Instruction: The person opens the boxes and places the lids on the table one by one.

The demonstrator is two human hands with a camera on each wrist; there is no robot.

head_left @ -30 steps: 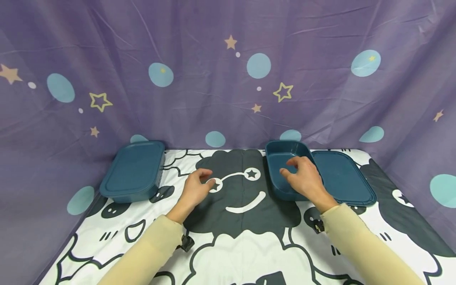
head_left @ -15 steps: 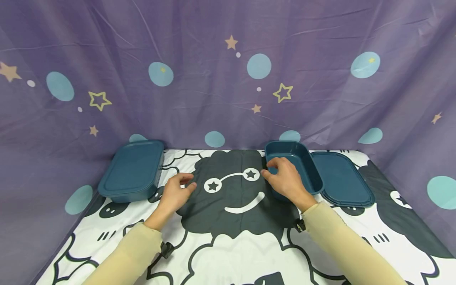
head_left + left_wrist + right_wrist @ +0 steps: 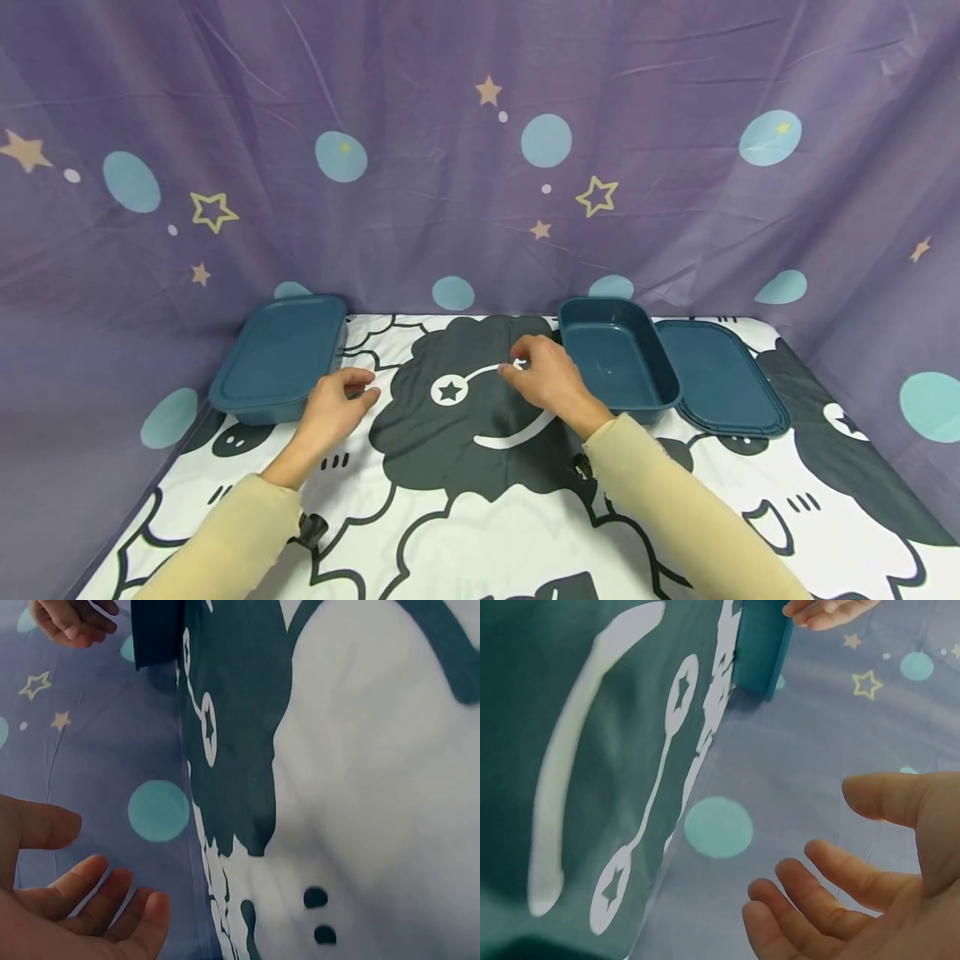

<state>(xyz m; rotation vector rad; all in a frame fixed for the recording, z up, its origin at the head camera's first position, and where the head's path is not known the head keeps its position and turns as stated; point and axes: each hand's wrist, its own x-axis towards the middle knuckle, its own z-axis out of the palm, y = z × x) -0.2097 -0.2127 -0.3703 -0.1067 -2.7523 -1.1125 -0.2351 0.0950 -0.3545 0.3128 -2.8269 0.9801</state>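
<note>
My left hand [image 3: 332, 408] hovers over the cloth just in front of a blue lidded box [image 3: 281, 354] at the left. Its fingers are loosely bent with nothing between them, as the left wrist view also shows. Toward the middle, my right hand [image 3: 549, 377] is held above the dark sheep print, left of an uncovered blue box [image 3: 618, 358]. Thumb and fingers stand apart there, holding nothing. The open box shows a bare inside. Against its right side lies a flat blue lid [image 3: 720, 379].
A cloth with sheep prints [image 3: 480, 533] covers the table. Behind it hangs a purple curtain [image 3: 420, 208] with stars and dots, close to the boxes' far ends. Each wrist wears a small black device [image 3: 309, 530].
Both hands have moved left. The right hand has come away from over the uncovered box, and the left hand has come nearer the lidded box. Boxes and lid stay in place.
</note>
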